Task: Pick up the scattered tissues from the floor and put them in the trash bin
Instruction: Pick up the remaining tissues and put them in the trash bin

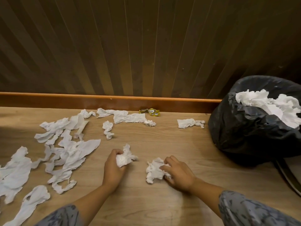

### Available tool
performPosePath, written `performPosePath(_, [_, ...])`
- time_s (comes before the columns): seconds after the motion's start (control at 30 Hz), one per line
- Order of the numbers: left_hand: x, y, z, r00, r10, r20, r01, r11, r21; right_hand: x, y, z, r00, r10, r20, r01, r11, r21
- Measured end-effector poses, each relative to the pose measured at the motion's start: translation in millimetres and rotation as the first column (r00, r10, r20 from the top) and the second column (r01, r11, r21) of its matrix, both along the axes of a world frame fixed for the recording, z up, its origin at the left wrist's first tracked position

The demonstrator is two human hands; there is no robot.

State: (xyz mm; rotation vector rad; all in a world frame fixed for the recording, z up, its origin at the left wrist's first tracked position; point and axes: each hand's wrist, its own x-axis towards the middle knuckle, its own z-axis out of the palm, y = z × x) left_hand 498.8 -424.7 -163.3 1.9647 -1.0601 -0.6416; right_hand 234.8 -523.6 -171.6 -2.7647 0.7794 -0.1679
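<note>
Several crumpled white tissues lie scattered over the wooden floor [162, 144], most of them in a heap at the left [68, 152]. My left hand [113, 168] is closed around a balled tissue [124, 158] at the floor's middle. My right hand [178, 172] grips a second crumpled tissue [154, 171] that rests on the floor. The trash bin [250, 128], lined with a black bag, stands at the right and holds white tissues [270, 106] near its rim. One tissue [189, 123] lies just left of the bin.
A yellow wrapper [150, 112] lies against the orange baseboard [97, 100]. Behind it rises a ribbed brown wall [130, 46]. A dark curved object [288, 176] lies on the floor below the bin, at the right edge.
</note>
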Motion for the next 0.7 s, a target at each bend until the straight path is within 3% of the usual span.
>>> performPosePath(0.17, [-23, -30, 31, 0.998, 0.016, -0.056, -0.023, 0.992, -0.122, 2, -34, 41, 0.983, -0.152, 0.102, 0.150, 0.988, 0.032])
performPosePath(0.27, [-41, -54, 61, 0.995, 0.010, -0.104, -0.029, 0.983, -0.183, 2, -59, 80, 0.976, -0.155, 0.150, 0.148, 0.987, 0.053])
performPosePath(0.37, [-59, -81, 104, 0.990, 0.023, -0.136, -0.062, 0.954, -0.293, -2, -81, 132, 0.992, -0.040, 0.119, 0.048, 0.997, -0.066])
performPosePath(0.47, [-81, -104, 154, 0.989, -0.034, -0.146, -0.026, 0.920, -0.391, -15, -95, 186, 0.964, -0.001, 0.265, 0.058, 0.976, -0.208])
performPosePath(0.6, [-114, -138, 205, 0.973, -0.203, -0.109, 0.131, 0.875, -0.466, -49, -106, 237, 0.909, -0.077, 0.410, 0.222, 0.922, -0.319])
performPosePath(0.7, [-148, -161, 234, 0.953, -0.291, -0.084, 0.218, 0.854, -0.473, -81, -112, 256, 0.803, -0.214, 0.556, 0.411, 0.875, -0.255])
